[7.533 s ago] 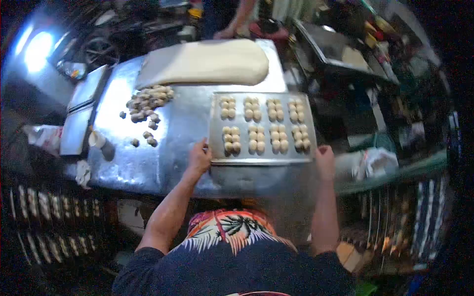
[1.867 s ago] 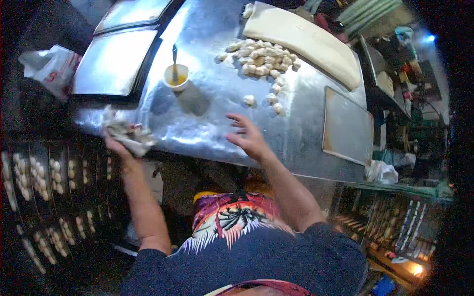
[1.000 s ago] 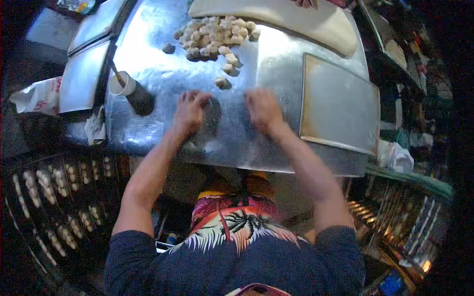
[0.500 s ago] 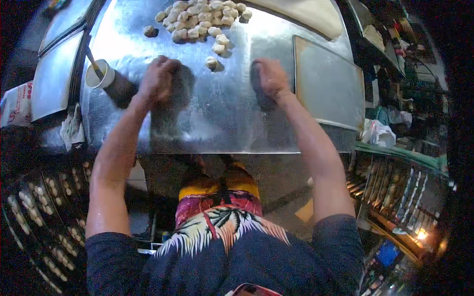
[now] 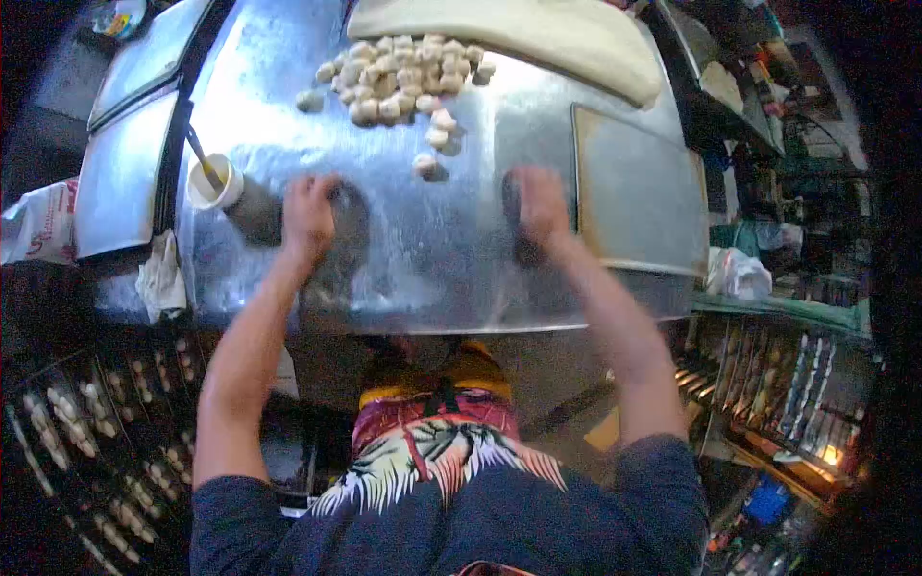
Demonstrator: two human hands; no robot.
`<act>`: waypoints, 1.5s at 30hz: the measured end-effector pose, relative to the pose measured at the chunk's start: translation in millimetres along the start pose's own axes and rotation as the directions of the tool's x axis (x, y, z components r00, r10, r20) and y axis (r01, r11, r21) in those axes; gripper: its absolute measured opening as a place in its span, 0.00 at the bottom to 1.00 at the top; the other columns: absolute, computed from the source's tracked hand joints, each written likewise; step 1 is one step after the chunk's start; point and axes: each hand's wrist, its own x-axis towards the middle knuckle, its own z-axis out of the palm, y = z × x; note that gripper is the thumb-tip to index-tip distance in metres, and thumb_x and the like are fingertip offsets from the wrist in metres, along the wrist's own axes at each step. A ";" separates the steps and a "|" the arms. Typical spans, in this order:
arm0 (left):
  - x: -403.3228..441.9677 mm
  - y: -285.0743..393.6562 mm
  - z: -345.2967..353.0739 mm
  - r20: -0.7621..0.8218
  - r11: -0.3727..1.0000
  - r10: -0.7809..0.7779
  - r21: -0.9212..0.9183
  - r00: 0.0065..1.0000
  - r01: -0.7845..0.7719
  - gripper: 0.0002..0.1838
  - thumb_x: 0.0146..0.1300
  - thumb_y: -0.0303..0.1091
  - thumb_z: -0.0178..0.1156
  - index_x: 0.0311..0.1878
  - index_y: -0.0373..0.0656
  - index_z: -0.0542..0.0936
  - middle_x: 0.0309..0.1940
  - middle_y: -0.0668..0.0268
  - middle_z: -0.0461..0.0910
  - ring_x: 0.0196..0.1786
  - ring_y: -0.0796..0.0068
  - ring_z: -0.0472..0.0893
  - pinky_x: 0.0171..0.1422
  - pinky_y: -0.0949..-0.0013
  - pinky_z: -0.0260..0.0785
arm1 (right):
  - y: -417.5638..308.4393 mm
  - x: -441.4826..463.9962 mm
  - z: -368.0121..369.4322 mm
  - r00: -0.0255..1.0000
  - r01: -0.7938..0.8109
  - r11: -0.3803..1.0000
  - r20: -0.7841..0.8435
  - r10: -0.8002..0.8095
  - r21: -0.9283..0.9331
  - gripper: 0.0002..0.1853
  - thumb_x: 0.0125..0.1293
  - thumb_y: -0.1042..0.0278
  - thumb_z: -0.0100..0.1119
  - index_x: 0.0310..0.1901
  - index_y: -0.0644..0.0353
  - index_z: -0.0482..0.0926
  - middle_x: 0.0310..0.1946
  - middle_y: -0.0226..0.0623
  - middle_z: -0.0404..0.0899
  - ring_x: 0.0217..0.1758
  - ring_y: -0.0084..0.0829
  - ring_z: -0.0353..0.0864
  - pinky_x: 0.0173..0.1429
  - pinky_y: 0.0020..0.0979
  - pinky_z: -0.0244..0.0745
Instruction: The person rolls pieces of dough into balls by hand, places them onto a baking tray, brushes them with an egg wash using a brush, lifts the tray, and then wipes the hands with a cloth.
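Observation:
My left hand (image 5: 308,219) is curled low over the metal table (image 5: 413,259), to the right of a white tub (image 5: 231,188) with a brush (image 5: 203,158) standing in it. Across from it, my right hand (image 5: 542,204) is also curled, left of a flat metal tray (image 5: 642,192). The fingers of both are bent and slightly blurred, and whatever lies under the palms is hidden. Beyond the hands is a heap of small dough pieces (image 5: 396,79). One loose dough piece (image 5: 425,165) lies between heap and hands, nearer the right hand.
A long slab of dough (image 5: 538,38) stretches along the table's far side. More trays (image 5: 125,173) lean at the left edge, with a white cloth (image 5: 161,278) hanging below. Racks of shaped dough (image 5: 72,422) stand low left; another rack (image 5: 768,384) is low right.
The camera view has tilted, so the table and its contents sit lower and more of the dough slab shows. Both hands remain curled at the table, at about the same spacing.

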 end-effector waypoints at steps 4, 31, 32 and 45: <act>2.5 76.1 -6.4 0.114 1.000 0.009 0.014 0.993 -0.010 0.24 0.58 0.23 0.58 0.55 0.60 0.85 0.52 0.61 0.79 0.58 0.52 0.77 0.65 0.49 0.69 | -28.1 13.6 -4.0 0.996 -0.025 0.978 0.093 0.006 0.208 0.17 0.68 0.70 0.56 0.57 0.52 0.83 0.51 0.43 0.85 0.57 0.51 0.81 0.63 0.47 0.73; -14.2 89.5 3.8 -0.332 0.933 -0.321 0.049 0.887 0.356 0.14 0.67 0.40 0.67 0.51 0.42 0.86 0.45 0.55 0.84 0.51 0.53 0.82 0.58 0.53 0.74 | 25.8 -2.3 -29.9 0.985 -0.100 0.927 -0.094 0.143 0.361 0.18 0.67 0.72 0.69 0.58 0.56 0.82 0.52 0.43 0.82 0.58 0.48 0.79 0.64 0.46 0.74; -6.3 113.3 20.6 -0.320 0.945 -0.325 -0.065 0.890 0.321 0.15 0.67 0.40 0.68 0.52 0.42 0.86 0.45 0.55 0.85 0.50 0.54 0.83 0.57 0.55 0.76 | 27.6 1.6 -29.5 0.979 -0.104 0.879 -0.110 0.174 0.465 0.18 0.67 0.73 0.68 0.59 0.56 0.82 0.53 0.43 0.83 0.57 0.48 0.80 0.64 0.45 0.75; 76.1 244.4 55.6 -0.175 0.962 -0.053 -0.272 0.983 0.004 0.30 0.57 0.30 0.73 0.66 0.52 0.81 0.50 0.55 0.82 0.55 0.50 0.77 0.66 0.51 0.70 | -27.9 0.3 -34.8 0.922 -0.321 0.898 -0.117 0.369 0.302 0.31 0.64 0.69 0.72 0.70 0.52 0.77 0.56 0.42 0.83 0.61 0.50 0.78 0.71 0.48 0.69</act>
